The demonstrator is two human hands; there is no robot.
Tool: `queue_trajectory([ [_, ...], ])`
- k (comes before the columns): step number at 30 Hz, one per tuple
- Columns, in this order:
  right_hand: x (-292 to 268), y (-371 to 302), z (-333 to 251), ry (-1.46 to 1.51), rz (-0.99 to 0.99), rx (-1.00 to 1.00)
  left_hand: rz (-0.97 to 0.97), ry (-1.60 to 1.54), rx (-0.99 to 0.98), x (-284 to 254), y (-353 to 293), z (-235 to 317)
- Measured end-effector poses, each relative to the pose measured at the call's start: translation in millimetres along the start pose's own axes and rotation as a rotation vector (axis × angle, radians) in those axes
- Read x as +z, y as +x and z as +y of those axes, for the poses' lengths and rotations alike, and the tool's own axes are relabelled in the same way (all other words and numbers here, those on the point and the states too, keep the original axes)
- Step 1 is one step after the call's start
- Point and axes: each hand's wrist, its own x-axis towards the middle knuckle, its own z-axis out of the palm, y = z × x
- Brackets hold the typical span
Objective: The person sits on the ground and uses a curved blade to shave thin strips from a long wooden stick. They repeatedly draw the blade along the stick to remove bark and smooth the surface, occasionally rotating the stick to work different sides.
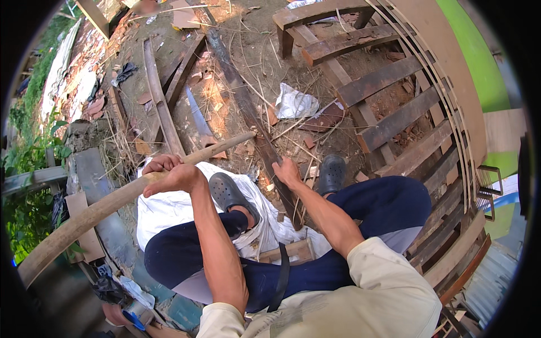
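My left hand (177, 177) is closed around a long, round, pale wooden pole (107, 205). The pole slants from the lower left up to a tapered end near the middle, which lies over or against a dark wooden plank (239, 96). My right hand (288, 172) grips the edge of that plank a little below the pole's tip. The plank runs from the top of the view down between my feet. Under my left foot and legs spreads a white sheet (158, 205). A handsaw (195, 112) rests on the ground beyond the pole.
A slatted wooden frame (377, 87) stands at the right, with thin bent strips along it. Loose planks (160, 104) lie at the far left. A crumpled white bag (296, 101), twigs and broken tile pieces litter the dirt. My dark clogs (331, 173) stand either side of the plank.
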Motion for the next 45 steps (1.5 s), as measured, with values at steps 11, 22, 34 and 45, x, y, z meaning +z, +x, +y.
queue_trajectory([
  [11,11.7,-20.3,-32.3,0.111,0.116,-0.002,0.078,0.001,-0.028,-20.3,10.6,-6.1],
  [22,-0.3,-36.3,-31.1,-0.007,0.046,-0.007,0.058,0.028,-0.033,-20.0,9.6,-6.7],
  [34,15.5,-12.4,18.7,-0.197,0.056,0.009,0.059,0.041,-0.069,-9.5,7.2,-3.1],
  [45,0.3,-14.2,19.4,-0.288,-0.081,0.081,0.083,0.071,-0.046,-5.4,9.1,-3.0],
])
